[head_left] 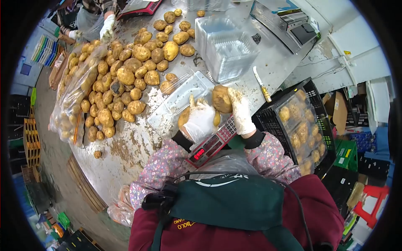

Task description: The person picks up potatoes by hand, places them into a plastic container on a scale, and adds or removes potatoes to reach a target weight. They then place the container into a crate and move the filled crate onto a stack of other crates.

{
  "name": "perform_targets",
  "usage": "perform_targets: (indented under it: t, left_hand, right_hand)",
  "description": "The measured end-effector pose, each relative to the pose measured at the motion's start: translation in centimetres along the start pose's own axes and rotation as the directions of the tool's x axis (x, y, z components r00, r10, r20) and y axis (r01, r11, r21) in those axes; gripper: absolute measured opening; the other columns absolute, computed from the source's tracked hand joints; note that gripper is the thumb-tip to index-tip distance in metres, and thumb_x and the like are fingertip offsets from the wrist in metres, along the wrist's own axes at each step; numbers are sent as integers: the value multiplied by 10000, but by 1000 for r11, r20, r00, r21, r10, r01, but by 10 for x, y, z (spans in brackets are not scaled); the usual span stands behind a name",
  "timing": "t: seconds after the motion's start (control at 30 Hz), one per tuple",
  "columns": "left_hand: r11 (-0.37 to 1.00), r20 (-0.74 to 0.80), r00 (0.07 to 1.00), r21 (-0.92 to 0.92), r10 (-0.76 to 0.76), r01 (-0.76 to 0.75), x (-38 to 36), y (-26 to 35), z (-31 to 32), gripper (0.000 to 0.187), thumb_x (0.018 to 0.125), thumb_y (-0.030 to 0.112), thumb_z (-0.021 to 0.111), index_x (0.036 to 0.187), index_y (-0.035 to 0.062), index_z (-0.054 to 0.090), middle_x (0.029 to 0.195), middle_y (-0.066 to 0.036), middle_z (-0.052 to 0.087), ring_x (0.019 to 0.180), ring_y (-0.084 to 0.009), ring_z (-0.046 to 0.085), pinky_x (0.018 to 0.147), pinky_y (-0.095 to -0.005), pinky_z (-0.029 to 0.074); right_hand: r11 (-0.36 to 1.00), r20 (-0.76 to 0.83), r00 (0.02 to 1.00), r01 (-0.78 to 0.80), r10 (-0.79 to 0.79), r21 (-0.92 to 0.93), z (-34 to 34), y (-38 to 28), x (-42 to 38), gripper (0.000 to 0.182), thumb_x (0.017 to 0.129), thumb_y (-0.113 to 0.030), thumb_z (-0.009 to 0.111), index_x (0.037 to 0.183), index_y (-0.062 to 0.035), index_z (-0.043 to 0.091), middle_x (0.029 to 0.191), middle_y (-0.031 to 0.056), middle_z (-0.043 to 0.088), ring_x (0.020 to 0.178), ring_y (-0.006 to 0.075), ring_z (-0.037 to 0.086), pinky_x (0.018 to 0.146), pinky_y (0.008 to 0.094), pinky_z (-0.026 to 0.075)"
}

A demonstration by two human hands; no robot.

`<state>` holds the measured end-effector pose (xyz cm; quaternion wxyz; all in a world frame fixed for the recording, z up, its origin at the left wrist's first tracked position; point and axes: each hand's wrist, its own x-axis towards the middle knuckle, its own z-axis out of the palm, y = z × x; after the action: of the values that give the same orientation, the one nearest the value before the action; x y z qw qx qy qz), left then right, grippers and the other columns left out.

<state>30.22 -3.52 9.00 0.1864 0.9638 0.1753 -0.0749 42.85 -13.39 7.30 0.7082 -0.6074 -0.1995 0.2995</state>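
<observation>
A clear plastic tray [192,90] lies open at the middle of the metal table, by a red scale [209,147] with lit digits. My left hand [200,121], in a white glove, rests over potatoes at the tray's near end; parts of them show on either side of it. Its fingers are apart, and what lies under the palm is hidden. In my gloved right hand [240,111] is a large brown potato [221,99], gripped at its right side above the scale. Many loose potatoes [125,76] form a heap to the left.
Stacked clear trays [231,54] stand beyond my hands. A marker [262,84] lies to their right. A black crate [331,144] at the right holds packed potatoes. A plastic bag of potatoes [69,100] lies at the left edge. Across the table are another person's gloved hands [107,28].
</observation>
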Motion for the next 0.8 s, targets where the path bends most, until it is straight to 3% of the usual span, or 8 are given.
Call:
perform_targets:
  t: [0.13, 0.33, 0.4, 0.47, 0.53, 0.6, 0.73, 0.8]
  left_hand:
    - [991, 10, 1000, 134, -26, 24, -10, 9, -2, 671, 650, 392, 781, 1078, -85, 580, 1138, -307, 585, 1109, -431, 568, 1124, -562, 250]
    - [987, -574, 808, -1, 129, -158, -38, 1, 7, 426, 820, 237, 710, 1144, 6, 559, 1047, -179, 623, 1112, -337, 589, 1125, -537, 287]
    - [639, -712, 605, -658, -355, -399, -53, -8, 17, 375, 911, 311, 668, 1151, 41, 567, 1083, -122, 629, 1078, -234, 593, 1023, -420, 432]
    - [353, -484, 558, -875, -674, -332, -81, -27, 5, 427, 934, 384, 658, 1185, 50, 567, 1131, -96, 623, 1036, -171, 585, 891, -313, 498]
    - [226, -333, 295, -912, -896, -343, -101, -60, 5, 423, 934, 346, 671, 1197, 32, 567, 1089, -79, 639, 949, -180, 605, 877, -315, 495]
    - [35, -115, 177, -914, -977, -403, -123, -118, 49, 411, 937, 333, 669, 1184, 18, 572, 1079, -83, 642, 878, -181, 620, 788, -310, 532]
    - [-110, 23, 214, -908, -977, -405, -149, -183, 127, 367, 952, 252, 649, 1203, 9, 539, 1116, -106, 620, 758, -177, 649, 613, -271, 567]
    - [-38, -67, 279, -934, -958, -355, -153, -184, 143, 290, 957, 210, 628, 1180, 35, 568, 999, -85, 676, 698, -184, 665, 641, -292, 553]
  right_hand:
    - [960, 51, 964, -266, 262, 92, 4, -15, -6, 327, 956, -227, 637, 1152, 30, 594, 1079, 85, 645, 931, 139, 610, 821, 282, 509]
    - [992, -31, 997, -78, 75, -98, 7, -24, -7, 444, 875, -243, 741, 1166, 36, 554, 1018, 100, 655, 883, 150, 627, 806, 291, 518]
    - [950, -40, 999, -2, -11, -313, 17, -41, -23, 471, 844, -272, 768, 1139, 29, 558, 1014, 117, 658, 888, 166, 636, 811, 296, 519]
    - [814, 3, 994, 89, -107, -574, 24, -37, -33, 501, 776, -341, 804, 1056, 6, 576, 983, 167, 648, 885, 261, 651, 816, 358, 512]
    - [571, 90, 974, 197, -210, -797, 21, -15, -33, 467, 784, -343, 776, 1034, 0, 584, 942, 187, 623, 881, 329, 627, 801, 415, 492]
    - [522, 112, 957, 242, -268, -818, 20, -11, -34, 448, 797, -344, 752, 1037, -2, 591, 920, 188, 605, 878, 351, 598, 786, 441, 471]
    - [646, 70, 948, 264, -310, -717, 11, -15, -29, 274, 878, -165, 696, 1085, -10, 607, 968, 143, 630, 910, 245, 616, 841, 343, 489]
    - [653, 98, 923, 335, -372, -679, 2, -16, -22, 295, 843, -168, 697, 1091, -23, 628, 985, 164, 641, 906, 312, 612, 828, 391, 486]
